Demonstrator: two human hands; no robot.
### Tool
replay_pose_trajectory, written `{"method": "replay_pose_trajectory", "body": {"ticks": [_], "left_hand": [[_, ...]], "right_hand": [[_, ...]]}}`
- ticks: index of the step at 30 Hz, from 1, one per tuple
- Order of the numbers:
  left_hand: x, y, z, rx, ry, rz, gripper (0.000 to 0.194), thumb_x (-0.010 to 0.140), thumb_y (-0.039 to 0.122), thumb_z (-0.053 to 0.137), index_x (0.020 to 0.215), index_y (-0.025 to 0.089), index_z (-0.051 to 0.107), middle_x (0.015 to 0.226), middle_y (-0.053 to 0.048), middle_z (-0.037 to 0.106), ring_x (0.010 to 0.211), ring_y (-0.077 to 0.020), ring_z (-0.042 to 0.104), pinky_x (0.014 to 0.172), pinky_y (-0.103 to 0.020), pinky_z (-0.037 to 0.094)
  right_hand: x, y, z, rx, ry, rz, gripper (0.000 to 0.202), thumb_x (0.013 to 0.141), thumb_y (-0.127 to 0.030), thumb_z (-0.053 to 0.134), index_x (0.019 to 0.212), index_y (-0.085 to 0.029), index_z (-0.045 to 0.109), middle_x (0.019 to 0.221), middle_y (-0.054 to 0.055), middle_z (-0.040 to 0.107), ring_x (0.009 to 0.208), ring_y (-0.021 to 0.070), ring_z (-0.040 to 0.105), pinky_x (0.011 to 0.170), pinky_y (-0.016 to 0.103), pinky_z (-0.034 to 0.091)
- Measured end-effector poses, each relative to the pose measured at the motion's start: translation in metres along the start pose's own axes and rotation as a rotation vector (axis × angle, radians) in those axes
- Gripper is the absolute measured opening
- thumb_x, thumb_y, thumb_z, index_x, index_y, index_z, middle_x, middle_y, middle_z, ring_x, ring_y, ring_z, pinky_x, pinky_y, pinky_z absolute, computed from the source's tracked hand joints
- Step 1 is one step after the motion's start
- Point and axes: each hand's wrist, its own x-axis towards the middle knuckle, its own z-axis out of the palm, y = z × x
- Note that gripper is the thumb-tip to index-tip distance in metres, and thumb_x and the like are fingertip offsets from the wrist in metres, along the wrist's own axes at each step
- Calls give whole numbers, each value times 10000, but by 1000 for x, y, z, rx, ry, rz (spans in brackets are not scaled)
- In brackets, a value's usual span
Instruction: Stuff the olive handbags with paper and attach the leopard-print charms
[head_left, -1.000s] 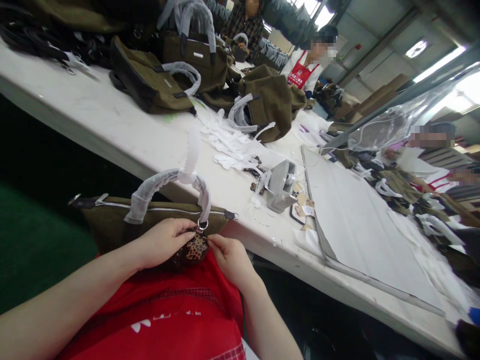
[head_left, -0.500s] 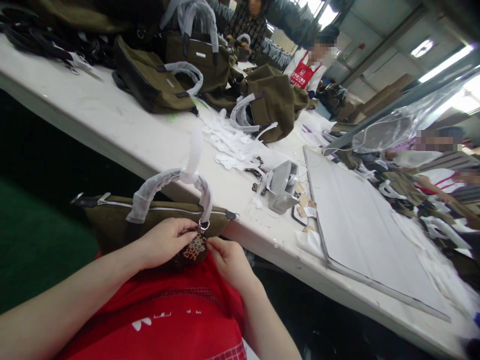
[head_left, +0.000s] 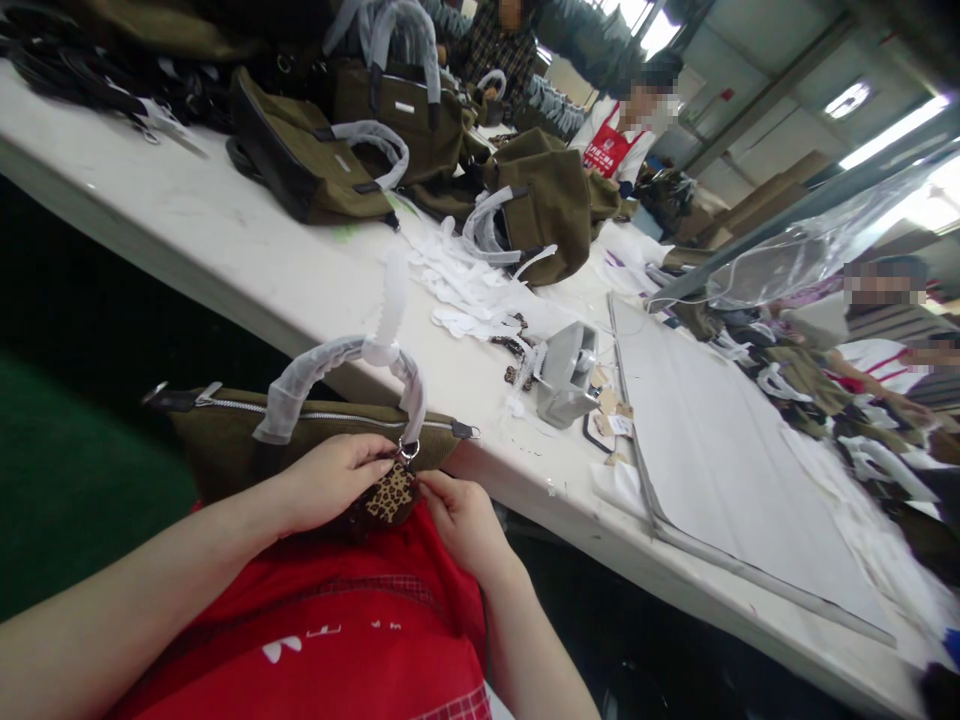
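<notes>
An olive handbag (head_left: 352, 420) with a silver zip leans between my body and the table edge. Its handle (head_left: 315, 372) is wrapped in pale film, with a white strip standing up from the top. From a metal ring at the handle's base hangs a leopard-print tag (head_left: 391, 494). My left hand (head_left: 330, 482) is closed, thumb and fingers pinching the tag's upper left side. Opposite it, my right hand (head_left: 459, 515) pinches the tag's right edge between thumb and fingers. Part of the tag is covered by my left fingers.
On the white table (head_left: 187, 235) lie more olive bags (head_left: 315, 160), scissors (head_left: 169, 125), a heap of white strips (head_left: 457, 275), a grey metal holder (head_left: 568, 375) and a large pale board (head_left: 720, 450). Co-workers are across the table and at the right.
My hands and the handbag stay almost in place. The leopard-print face of the tag now shows a little more fully between my fingers.
</notes>
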Motion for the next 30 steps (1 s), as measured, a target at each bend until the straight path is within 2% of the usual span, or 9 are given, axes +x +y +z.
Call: {"method": "replay_pose_trajectory", "body": {"ticks": [7, 12, 17, 22, 30], "left_hand": [[0, 1, 0, 63, 12, 12, 350, 866, 389, 526, 1087, 195, 716, 1068, -54, 760, 1027, -273, 691, 906, -348, 545], [0, 0, -1, -2, -13, -1, 372, 861, 404, 539, 1115, 192, 709, 1074, -48, 761, 1024, -267, 692, 917, -353, 544], [1, -4, -2, -79, -47, -8, 386, 870, 400, 541, 1157, 188, 688, 1082, -50, 757, 1020, -257, 692, 924, -362, 541], [2, 1, -1, 29, -10, 7, 355, 862, 366, 530, 1117, 194, 708, 1064, -43, 760, 1009, -264, 694, 927, -369, 539], [0, 2, 0, 81, 11, 24, 365, 868, 364, 507, 1117, 190, 710, 1071, -40, 758, 1010, -259, 698, 925, -348, 536]], "right_hand": [[1, -4, 1, -12, 9, -16, 295, 1007, -277, 411, 935, -215, 691, 782, 13, 685, 691, 141, 607, 655, 215, 394], [3, -3, 4, -1, 8, -24, 280, 995, -259, 416, 884, -207, 668, 743, 4, 649, 684, 135, 589, 658, 209, 395], [3, -1, 8, 28, 17, -27, 280, 1000, -266, 406, 896, -203, 659, 751, 5, 643, 690, 134, 571, 664, 205, 398], [2, -2, 7, 0, 17, -26, 278, 998, -267, 409, 874, -202, 649, 737, 3, 635, 663, 131, 551, 638, 210, 374], [0, -7, -4, -18, 9, -28, 261, 996, -259, 417, 924, -219, 665, 784, 14, 676, 707, 146, 616, 666, 217, 386]]}}
